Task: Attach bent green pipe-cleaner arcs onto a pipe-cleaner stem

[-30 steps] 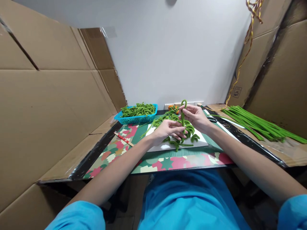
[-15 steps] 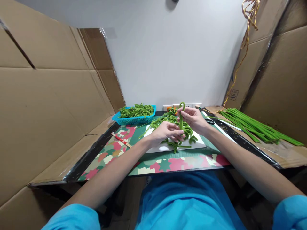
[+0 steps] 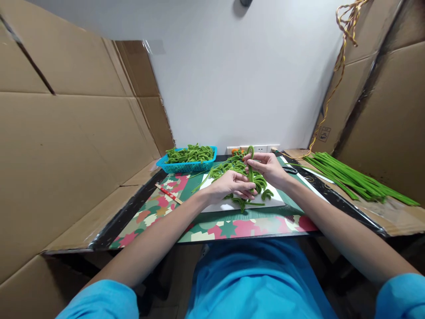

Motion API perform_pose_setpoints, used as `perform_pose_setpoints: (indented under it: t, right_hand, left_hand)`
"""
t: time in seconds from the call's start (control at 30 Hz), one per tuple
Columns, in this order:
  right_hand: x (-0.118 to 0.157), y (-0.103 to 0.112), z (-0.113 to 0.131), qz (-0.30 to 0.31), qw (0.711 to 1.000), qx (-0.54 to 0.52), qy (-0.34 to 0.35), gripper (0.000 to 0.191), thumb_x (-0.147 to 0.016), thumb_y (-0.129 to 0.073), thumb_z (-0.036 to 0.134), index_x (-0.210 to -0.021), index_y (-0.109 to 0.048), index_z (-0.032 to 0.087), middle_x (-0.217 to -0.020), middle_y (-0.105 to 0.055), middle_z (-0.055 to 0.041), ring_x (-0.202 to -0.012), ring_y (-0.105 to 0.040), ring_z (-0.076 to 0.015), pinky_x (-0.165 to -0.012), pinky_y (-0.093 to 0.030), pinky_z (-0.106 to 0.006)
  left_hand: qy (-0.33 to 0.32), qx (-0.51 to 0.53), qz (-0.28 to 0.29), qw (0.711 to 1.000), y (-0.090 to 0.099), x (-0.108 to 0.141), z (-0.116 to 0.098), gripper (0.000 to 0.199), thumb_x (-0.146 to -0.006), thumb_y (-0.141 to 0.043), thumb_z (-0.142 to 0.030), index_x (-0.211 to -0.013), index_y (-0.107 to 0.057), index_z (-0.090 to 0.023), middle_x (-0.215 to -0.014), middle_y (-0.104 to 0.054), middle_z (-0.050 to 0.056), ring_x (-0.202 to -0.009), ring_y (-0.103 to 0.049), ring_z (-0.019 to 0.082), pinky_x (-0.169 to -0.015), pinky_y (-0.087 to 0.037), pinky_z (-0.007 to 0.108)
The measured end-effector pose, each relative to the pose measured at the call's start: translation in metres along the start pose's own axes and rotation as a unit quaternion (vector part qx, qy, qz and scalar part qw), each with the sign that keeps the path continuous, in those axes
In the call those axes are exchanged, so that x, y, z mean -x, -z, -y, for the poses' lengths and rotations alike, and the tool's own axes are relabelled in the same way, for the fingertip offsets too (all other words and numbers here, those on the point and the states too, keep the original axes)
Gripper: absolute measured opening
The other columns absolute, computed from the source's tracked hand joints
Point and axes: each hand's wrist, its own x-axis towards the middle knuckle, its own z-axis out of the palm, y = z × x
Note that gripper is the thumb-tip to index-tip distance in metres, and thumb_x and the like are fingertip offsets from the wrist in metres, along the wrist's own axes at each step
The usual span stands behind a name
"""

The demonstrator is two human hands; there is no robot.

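Observation:
Between my two hands stands a green pipe cleaner, bent into a narrow upright loop. My left hand pinches its lower end, while my right hand grips it near the top, thumb and fingers closed on it. Underneath and behind lies a heap of bent green pipe cleaner pieces on a white sheet. One small curled piece rests apart at the right of the heap.
A blue basket full of bent green pieces stands at the back left. Straight green pipe cleaners lie in a bundle at right, near scissors. A red-wrapped stick is on the patterned mat. Cardboard walls flank the table.
The loop's top sits slightly lower, and a bend now shows inside it. My right hand has shifted a little downward; my left hand stays nearly in place.

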Motion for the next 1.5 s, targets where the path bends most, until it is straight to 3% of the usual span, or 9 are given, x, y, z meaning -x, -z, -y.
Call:
perform_pose_setpoints:
  t: [0.37,0.6,0.9,1.0,1.27,1.5]
  right_hand:
    - [-0.001,-0.002,-0.007,0.0,1.0,0.027,0.003,0.041,-0.071,-0.094,0.048,-0.097,-0.084,0.019,-0.086,-0.076,-0.0044,-0.072,-0.069,-0.0165,-0.072,-0.057,-0.032]
    - [-0.001,-0.004,-0.005,-0.043,0.998,0.037,0.038,0.039,-0.07,-0.094,0.048,-0.094,-0.083,0.02,-0.09,-0.077,-0.0047,-0.071,-0.069,-0.0163,-0.074,-0.058,-0.034]
    - [0.0,-0.003,-0.006,-0.022,1.0,0.0,0.015,0.04,-0.07,-0.095,0.046,-0.098,-0.083,0.019,-0.092,-0.076,-0.0039,-0.073,-0.069,-0.0145,-0.073,-0.058,-0.031]
    - [0.0,-0.003,-0.005,-0.016,1.0,-0.024,0.005,0.039,-0.072,-0.095,0.045,-0.099,-0.083,0.02,-0.091,-0.076,-0.0032,-0.076,-0.068,-0.014,-0.073,-0.056,-0.028]
    - [-0.001,-0.001,-0.005,-0.07,0.995,-0.068,0.007,0.041,-0.072,-0.093,0.053,-0.096,-0.084,0.022,-0.088,-0.076,-0.003,-0.08,-0.068,-0.0153,-0.084,-0.057,-0.032]
    - [-0.005,0.005,-0.014,-0.083,0.993,-0.074,-0.036,0.041,-0.065,-0.098,0.049,-0.09,-0.084,0.019,-0.084,-0.077,-0.0042,-0.075,-0.068,-0.0127,-0.072,-0.054,-0.026]
  left_hand:
    - [-0.009,0.045,-0.036,0.998,-0.001,0.0,0.002,0.051,-0.065,-0.097,-0.049,-0.089,-0.078,-0.008,-0.089,-0.079,0.013,-0.085,-0.079,0.021,-0.084,-0.062,0.032]
    - [-0.014,0.062,-0.048,0.997,-0.004,-0.003,0.003,0.05,-0.065,-0.098,-0.047,-0.089,-0.076,-0.009,-0.091,-0.079,0.013,-0.083,-0.079,0.022,-0.079,-0.061,0.031]
    - [-0.027,0.044,-0.032,0.998,-0.006,-0.003,0.004,0.052,-0.073,-0.092,-0.053,-0.096,-0.082,-0.009,-0.112,-0.079,0.02,-0.094,-0.078,0.022,-0.084,-0.061,0.029]
    - [-0.022,0.037,-0.027,0.999,-0.005,-0.003,0.005,0.05,-0.073,-0.092,-0.052,-0.095,-0.083,-0.008,-0.11,-0.08,0.02,-0.094,-0.078,0.022,-0.082,-0.062,0.028]
    - [0.003,0.036,0.032,0.999,-0.001,-0.003,0.005,0.047,-0.071,-0.094,-0.049,-0.09,-0.08,-0.009,-0.102,-0.08,0.019,-0.091,-0.079,0.022,-0.084,-0.063,0.031]
    - [0.018,0.027,0.033,0.999,0.005,-0.002,0.003,0.042,-0.07,-0.096,-0.044,-0.079,-0.075,-0.009,-0.094,-0.081,0.016,-0.082,-0.079,0.018,-0.077,-0.063,0.028]
